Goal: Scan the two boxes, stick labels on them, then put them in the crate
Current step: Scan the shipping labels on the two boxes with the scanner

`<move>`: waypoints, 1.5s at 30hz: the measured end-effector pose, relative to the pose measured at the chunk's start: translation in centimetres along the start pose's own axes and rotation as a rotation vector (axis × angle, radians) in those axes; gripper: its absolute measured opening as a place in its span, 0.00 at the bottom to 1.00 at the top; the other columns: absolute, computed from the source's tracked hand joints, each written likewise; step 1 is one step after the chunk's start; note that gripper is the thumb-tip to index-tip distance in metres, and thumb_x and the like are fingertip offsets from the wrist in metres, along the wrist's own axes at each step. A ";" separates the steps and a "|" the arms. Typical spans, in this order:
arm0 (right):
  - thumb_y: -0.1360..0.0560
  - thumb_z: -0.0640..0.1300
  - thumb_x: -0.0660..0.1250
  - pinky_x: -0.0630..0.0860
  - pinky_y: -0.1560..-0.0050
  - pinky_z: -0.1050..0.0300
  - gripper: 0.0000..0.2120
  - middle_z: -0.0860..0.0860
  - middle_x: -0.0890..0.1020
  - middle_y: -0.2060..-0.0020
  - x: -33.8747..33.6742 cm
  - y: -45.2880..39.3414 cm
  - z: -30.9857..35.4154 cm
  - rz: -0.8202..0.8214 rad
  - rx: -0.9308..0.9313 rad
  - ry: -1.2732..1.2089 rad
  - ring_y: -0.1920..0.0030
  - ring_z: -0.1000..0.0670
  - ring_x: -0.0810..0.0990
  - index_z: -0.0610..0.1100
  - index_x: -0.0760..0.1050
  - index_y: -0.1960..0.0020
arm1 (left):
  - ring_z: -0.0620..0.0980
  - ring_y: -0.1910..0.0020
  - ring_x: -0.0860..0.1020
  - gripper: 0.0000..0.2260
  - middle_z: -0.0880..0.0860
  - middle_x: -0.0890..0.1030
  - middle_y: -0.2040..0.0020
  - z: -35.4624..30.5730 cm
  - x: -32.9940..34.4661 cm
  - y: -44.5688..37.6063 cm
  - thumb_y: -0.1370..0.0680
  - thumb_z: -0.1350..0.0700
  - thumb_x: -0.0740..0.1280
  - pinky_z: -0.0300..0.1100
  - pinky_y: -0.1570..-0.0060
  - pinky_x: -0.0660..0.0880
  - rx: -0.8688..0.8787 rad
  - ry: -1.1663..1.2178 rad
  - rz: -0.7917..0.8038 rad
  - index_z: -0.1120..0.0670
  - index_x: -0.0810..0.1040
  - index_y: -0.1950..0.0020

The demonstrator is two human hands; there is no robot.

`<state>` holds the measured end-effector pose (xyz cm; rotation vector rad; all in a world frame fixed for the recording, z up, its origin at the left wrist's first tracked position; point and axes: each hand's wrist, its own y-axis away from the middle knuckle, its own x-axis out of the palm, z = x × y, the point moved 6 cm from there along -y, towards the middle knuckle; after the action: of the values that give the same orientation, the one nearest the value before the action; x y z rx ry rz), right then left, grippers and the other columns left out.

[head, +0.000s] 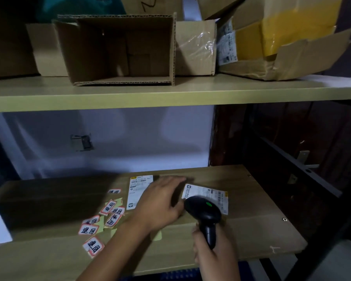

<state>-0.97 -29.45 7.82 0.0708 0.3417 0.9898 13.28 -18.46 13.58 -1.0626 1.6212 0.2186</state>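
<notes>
The left hand (160, 201) is covering part of a flat box (241, 199) at lower centre. The scanner (204, 213) is hiding one shipping label's (209, 194) corner; its print is blurring.

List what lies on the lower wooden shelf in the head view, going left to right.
Cluster of red-bordered white stickers with black handwriting → white shipping label partly under the left hand → left hand pressed flat on a box → black handheld barcode scanner gripped by the right hand.
</notes>
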 end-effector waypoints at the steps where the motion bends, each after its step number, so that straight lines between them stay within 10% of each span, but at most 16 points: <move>1: 0.37 0.61 0.68 0.82 0.47 0.40 0.14 0.46 0.83 0.65 -0.6 -0.4 -0.1 -0.030 0.005 0.003 0.58 0.41 0.84 0.60 0.78 0.52 | 0.49 0.28 0.74 0.29 0.47 0.78 0.27 -0.5 0.4 -0.6 0.26 0.50 0.68 0.43 0.28 0.69 0.010 -0.019 0.028 0.47 0.72 0.23; 6: 0.24 0.50 0.71 0.80 0.45 0.45 0.09 0.40 0.86 0.55 -4.0 -2.0 -0.7 -0.062 0.045 0.021 0.51 0.38 0.85 0.53 0.77 0.62 | 0.49 0.17 0.60 0.36 0.46 0.64 0.17 -2.2 3.4 -2.5 0.23 0.48 0.67 0.43 0.21 0.56 0.054 -0.067 0.230 0.43 0.58 0.16; 11: 0.29 0.55 0.71 0.80 0.55 0.53 0.09 0.45 0.82 0.66 -5.9 -3.3 -2.4 -0.102 0.031 -0.022 0.67 0.53 0.84 0.50 0.79 0.57 | 0.49 0.17 0.56 0.38 0.43 0.60 0.16 -2.6 5.3 -3.6 0.24 0.41 0.68 0.49 0.18 0.52 0.035 -0.085 0.379 0.39 0.55 0.16; 17: 0.39 0.62 0.67 0.82 0.48 0.43 0.16 0.45 0.85 0.66 -7.0 -3.0 -2.4 -0.180 0.042 -0.043 0.61 0.40 0.85 0.54 0.79 0.56 | 0.43 0.38 0.76 0.42 0.41 0.72 0.41 -2.2 5.7 -3.0 0.34 0.31 0.73 0.43 0.35 0.76 -0.131 0.135 0.279 0.41 0.66 0.23; 21: 0.33 0.58 0.69 0.82 0.49 0.44 0.09 0.46 0.84 0.67 -6.3 -3.0 -1.4 -0.169 0.014 -0.031 0.63 0.43 0.84 0.55 0.77 0.57 | 0.38 0.47 0.78 0.25 0.40 0.73 0.48 -2.2 5.4 -1.2 0.36 0.36 0.77 0.24 0.51 0.70 -0.262 0.289 0.090 0.32 0.74 0.41; 28: 0.29 0.53 0.71 0.80 0.41 0.43 0.09 0.53 0.85 0.58 -4.0 -3.2 -0.3 -0.141 -0.049 -0.158 0.50 0.48 0.84 0.65 0.79 0.51 | 0.39 0.56 0.83 0.14 0.41 0.85 0.52 -1.0 5.8 2.0 0.26 0.41 0.75 0.45 0.47 0.81 -0.474 0.549 0.001 0.40 0.78 0.44; 31: 0.24 0.45 0.72 0.79 0.52 0.55 0.13 0.65 0.83 0.58 -3.3 -3.2 0.2 -0.098 -0.097 -0.187 0.56 0.60 0.82 0.64 0.79 0.56 | 0.37 0.67 0.81 0.10 0.42 0.86 0.58 -1.5 6.1 2.7 0.22 0.52 0.75 0.37 0.59 0.78 -0.493 0.704 0.030 0.43 0.77 0.45; 35: 0.22 0.46 0.69 0.74 0.53 0.61 0.09 0.62 0.85 0.58 -3.4 -3.3 1.0 -0.064 -0.179 -0.223 0.51 0.59 0.81 0.60 0.78 0.47 | 0.32 0.61 0.84 0.22 0.55 0.85 0.45 -1.0 5.9 3.2 0.26 0.68 0.77 0.27 0.63 0.78 -0.601 1.024 -0.070 0.55 0.73 0.36; 42: 0.21 0.50 0.68 0.71 0.54 0.65 0.08 0.69 0.83 0.55 -2.5 -3.5 2.4 0.019 -0.215 -0.201 0.54 0.72 0.79 0.63 0.78 0.48 | 0.57 0.40 0.86 0.26 0.52 0.87 0.38 0.4 6.2 3.7 0.26 0.59 0.78 0.60 0.34 0.79 -0.614 1.255 -0.148 0.44 0.75 0.31; 45: 0.22 0.52 0.68 0.77 0.50 0.55 0.09 0.60 0.86 0.53 -1.8 -3.5 2.7 0.021 -0.206 -0.195 0.51 0.55 0.85 0.65 0.79 0.45 | 0.54 0.36 0.84 0.36 0.50 0.85 0.34 0.8 6.9 3.6 0.30 0.54 0.80 0.62 0.30 0.76 -0.621 1.330 -0.174 0.41 0.70 0.26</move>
<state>1.78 -32.60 10.11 -0.0159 0.0592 1.0253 11.47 -19.46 6.09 -2.0572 2.6851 -0.1865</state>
